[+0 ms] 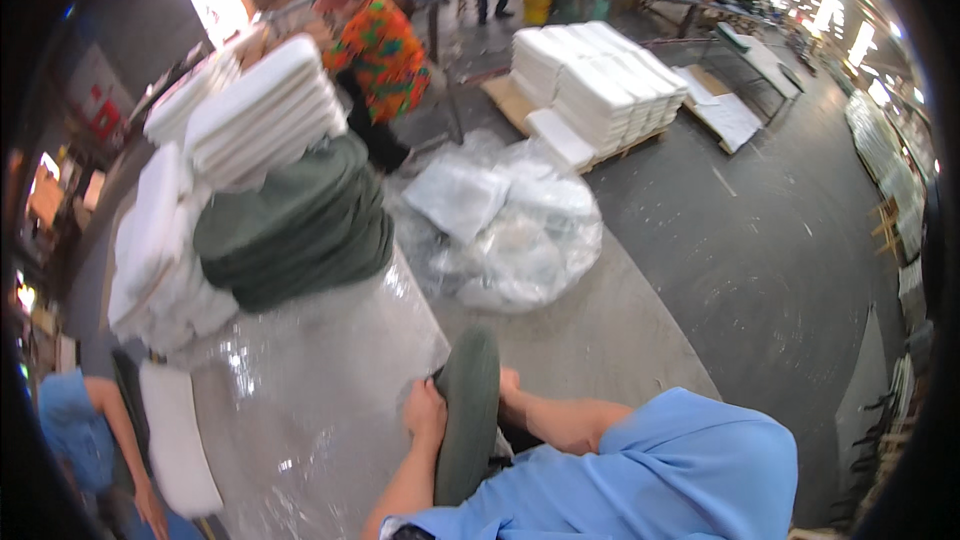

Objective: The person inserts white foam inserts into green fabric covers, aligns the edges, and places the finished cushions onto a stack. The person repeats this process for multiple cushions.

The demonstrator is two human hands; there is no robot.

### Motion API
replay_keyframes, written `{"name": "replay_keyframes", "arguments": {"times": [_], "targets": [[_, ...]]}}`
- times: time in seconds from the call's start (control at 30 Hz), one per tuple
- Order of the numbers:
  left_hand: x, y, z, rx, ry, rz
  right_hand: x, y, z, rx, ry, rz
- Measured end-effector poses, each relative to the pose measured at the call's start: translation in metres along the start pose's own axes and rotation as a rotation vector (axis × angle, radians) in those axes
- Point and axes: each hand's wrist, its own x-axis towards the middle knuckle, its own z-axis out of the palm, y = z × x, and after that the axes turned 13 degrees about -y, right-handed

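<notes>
A dark green padded piece, seen edge-on, stands upright at the near edge of a table covered in clear plastic sheet. My left hand presses against its left side and my right hand grips its right side. My light blue sleeves fill the lower right. Further back on the table lies a stack of the same dark green pieces, with white foam pads piled on top and to the left.
A heap of clear plastic bags lies on the grey floor beyond the table. A pallet of white foam pads stands behind it. One person in a bright patterned shirt bends nearby; another in blue stands lower left.
</notes>
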Motion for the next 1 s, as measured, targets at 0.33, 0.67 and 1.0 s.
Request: {"name": "replay_keyframes", "arguments": {"times": [0.33, 0.67, 1.0], "targets": [[0.007, -0.02, 0.027, -0.054, 0.18, 0.009, -0.009, 0.02, -0.03, -0.068, -0.145, 0.01], [0.011, -0.004, 0.006, -0.086, 0.07, -0.003, 0.006, 0.011, -0.025, -0.28, -0.161, -0.049], [0.017, 0.016, 0.007, -0.025, 0.059, 0.064, 0.035, 0.012, 0.009, -0.469, -0.124, -0.109]]}}
